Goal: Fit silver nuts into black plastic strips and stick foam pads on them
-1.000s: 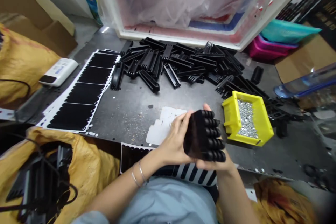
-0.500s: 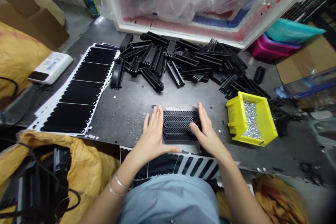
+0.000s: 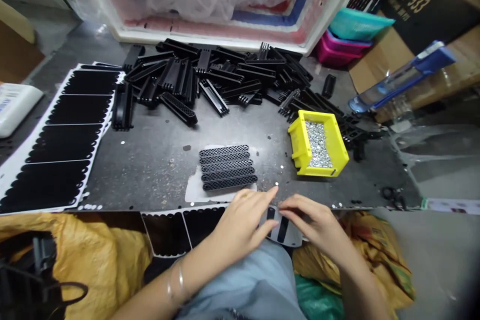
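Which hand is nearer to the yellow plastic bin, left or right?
Right: the right hand lies in front of the yellow plastic bin, on the person's side of it. The left hand is farther away, off to the bin's left.

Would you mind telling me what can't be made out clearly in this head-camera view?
Head view:
- Black-striped sheet: mostly covered by the left hand and right hand.
- White device: cut off by the left edge.
- Silver pieces in the yellow bin: too small to identify individually.
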Demonstrator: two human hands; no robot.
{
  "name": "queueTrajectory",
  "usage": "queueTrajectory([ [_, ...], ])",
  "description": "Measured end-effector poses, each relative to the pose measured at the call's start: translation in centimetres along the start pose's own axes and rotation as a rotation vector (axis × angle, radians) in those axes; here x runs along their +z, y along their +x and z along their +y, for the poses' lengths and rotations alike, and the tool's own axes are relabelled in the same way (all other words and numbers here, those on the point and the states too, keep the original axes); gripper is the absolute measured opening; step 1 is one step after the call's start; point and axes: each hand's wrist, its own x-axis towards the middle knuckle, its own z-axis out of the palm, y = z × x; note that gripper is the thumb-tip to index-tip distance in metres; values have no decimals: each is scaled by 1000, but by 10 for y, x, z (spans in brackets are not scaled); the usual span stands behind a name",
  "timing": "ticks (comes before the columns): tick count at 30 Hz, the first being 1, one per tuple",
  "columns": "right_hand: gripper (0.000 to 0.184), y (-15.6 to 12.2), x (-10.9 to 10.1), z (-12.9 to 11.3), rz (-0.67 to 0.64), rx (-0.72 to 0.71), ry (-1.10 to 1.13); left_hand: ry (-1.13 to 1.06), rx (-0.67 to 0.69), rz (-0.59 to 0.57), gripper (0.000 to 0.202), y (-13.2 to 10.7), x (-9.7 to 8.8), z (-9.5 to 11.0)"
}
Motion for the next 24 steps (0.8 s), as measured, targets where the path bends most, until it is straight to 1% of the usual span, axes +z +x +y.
queueTrajectory([
  [1,15,-1,5,-2,79,-40,40,-6,-36,10,33,4,10,0],
  [2,17,0,11,-4,155,-75,64,-13,-74,31,26,7,16,-2],
  [4,26,4,21,-4,247,-122,80,-32,-131,86,27,8,20,-5],
  [5,30,6,25,-3,257,-137,93,-43,-144,114,28,8,18,-6],
  [8,37,12,36,2,252,-140,190,-81,-135,184,24,5,10,-7],
  [11,38,13,40,7,255,-100,276,-104,-98,203,22,3,9,-8],
  [13,28,9,37,9,249,-97,328,-65,-84,216,23,2,11,-10],
  [15,16,3,33,11,218,-88,393,12,-91,258,24,0,13,-12],
  [16,14,0,31,12,202,-70,419,49,-93,278,24,-2,14,-13],
  [17,17,-1,30,12,188,-46,431,75,-89,290,24,-3,15,-13],
  [19,31,0,31,10,172,1,397,87,-55,279,23,-6,17,-14],
  [21,35,6,34,7,181,10,331,69,-21,253,23,-8,19,-14],
  [22,31,8,35,6,191,0,312,62,-13,247,23,-9,20,-15],
  [24,15,10,32,6,199,-24,323,67,-17,252,23,-11,20,-17],
])
